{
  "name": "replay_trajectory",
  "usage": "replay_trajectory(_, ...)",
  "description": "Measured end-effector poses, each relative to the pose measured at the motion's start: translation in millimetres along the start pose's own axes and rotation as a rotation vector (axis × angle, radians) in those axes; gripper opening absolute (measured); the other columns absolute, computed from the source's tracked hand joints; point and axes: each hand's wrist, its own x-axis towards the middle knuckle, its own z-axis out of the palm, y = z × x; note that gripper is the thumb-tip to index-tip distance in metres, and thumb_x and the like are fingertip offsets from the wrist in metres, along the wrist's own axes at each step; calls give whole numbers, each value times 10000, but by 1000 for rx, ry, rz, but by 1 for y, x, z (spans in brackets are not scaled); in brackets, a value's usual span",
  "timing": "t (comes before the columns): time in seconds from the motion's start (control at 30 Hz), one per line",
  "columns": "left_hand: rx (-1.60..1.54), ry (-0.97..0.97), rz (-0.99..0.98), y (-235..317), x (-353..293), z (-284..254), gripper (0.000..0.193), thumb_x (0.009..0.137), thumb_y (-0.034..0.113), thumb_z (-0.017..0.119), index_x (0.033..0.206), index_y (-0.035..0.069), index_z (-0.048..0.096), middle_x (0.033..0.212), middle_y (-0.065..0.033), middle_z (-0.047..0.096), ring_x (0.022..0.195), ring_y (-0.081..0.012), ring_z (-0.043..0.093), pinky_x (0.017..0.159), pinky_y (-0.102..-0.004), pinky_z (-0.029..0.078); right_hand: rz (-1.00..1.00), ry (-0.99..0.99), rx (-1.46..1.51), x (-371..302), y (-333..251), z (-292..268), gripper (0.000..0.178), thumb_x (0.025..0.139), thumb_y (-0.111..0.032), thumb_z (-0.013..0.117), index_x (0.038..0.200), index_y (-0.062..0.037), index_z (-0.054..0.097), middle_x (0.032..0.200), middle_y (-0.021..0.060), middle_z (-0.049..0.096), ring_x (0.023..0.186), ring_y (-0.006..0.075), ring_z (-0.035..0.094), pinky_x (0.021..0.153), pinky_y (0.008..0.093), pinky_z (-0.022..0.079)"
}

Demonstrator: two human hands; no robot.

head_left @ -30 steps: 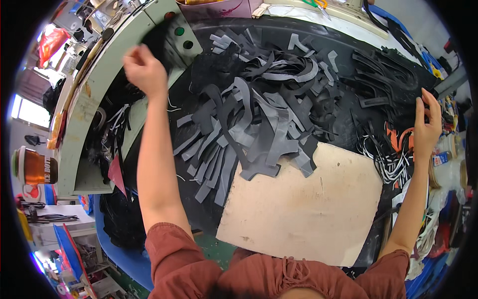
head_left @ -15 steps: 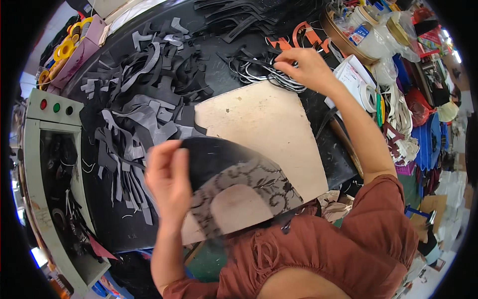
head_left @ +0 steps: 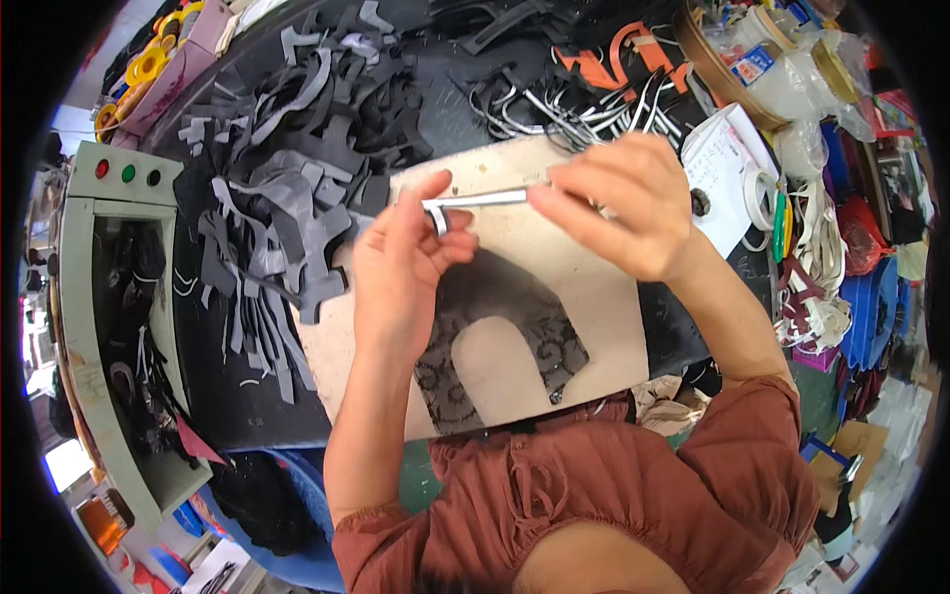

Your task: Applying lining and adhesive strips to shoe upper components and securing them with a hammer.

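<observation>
A narrow white-and-black strip (head_left: 485,198) is stretched between my two hands above the board. My left hand (head_left: 401,262) pinches one end between thumb and fingers, and a short end of it hangs down there. The other end is in the closed fingers of my right hand (head_left: 628,203). Below them, a curved sheer black piece with a lace pattern (head_left: 539,322) lies flat on the pale board (head_left: 614,332), its cut-out arch toward me. More black-and-white strips (head_left: 529,109) lie in a tangle beyond the board.
Grey and black cut pieces (head_left: 297,198) are heaped left of the board. Orange pieces (head_left: 633,54) and a round brown container (head_left: 717,74) stand at the far right, near white papers (head_left: 727,163). A cabinet with buttons (head_left: 129,183) is at left.
My left hand has let go of the lace piece, which now lies on the board. My right hand has come back from the tangle with a strip, now held by both hands.
</observation>
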Motion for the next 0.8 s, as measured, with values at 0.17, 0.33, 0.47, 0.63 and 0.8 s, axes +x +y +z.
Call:
replay_trajectory(0.17,318,104,43,-8,-14,4,252,948,112,658,1126,-67,665,939,-100,702,815,-152,682,757,-263,559,65,-158,-23,-30,-27,-13,300,656,-119,741,956,-115,739,967,25,666,908,201,619,784,344,462)
replay_trajectory(0.33,550,139,128,-28,-31,9,235,894,18,703,1123,-36,686,915,-74,703,787,-110,660,722,-227,527,593,-205,366,-17,-66,-20,234,741,-160,755,969,-112,729,1049,-4,669,988,203,609,904,388,383)
replay_trajectory(0.47,677,201,143,-32,-49,10,231,890,2,694,1118,-33,687,878,-72,700,759,-106,651,719,-222,520,694,-282,527,-19,-81,-26,176,788,-163,729,952,-98,729,973,17,677,916,189,617,849,378,416)
replay_trajectory(0.63,626,155,-55,-34,-74,3,226,921,-29,622,1142,-55,663,935,-104,697,807,-149,677,782,-285,567,717,-272,610,-34,-100,-15,140,788,-136,723,913,-73,712,894,40,653,816,200,613,748,327,459)
replay_trajectory(0.8,691,156,1,-45,-70,6,275,874,-56,686,1149,-39,692,968,-59,683,789,-101,621,748,-222,501,752,-155,542,-20,-105,-22,182,729,-68,733,903,-45,685,881,54,630,788,238,615,669,340,515)
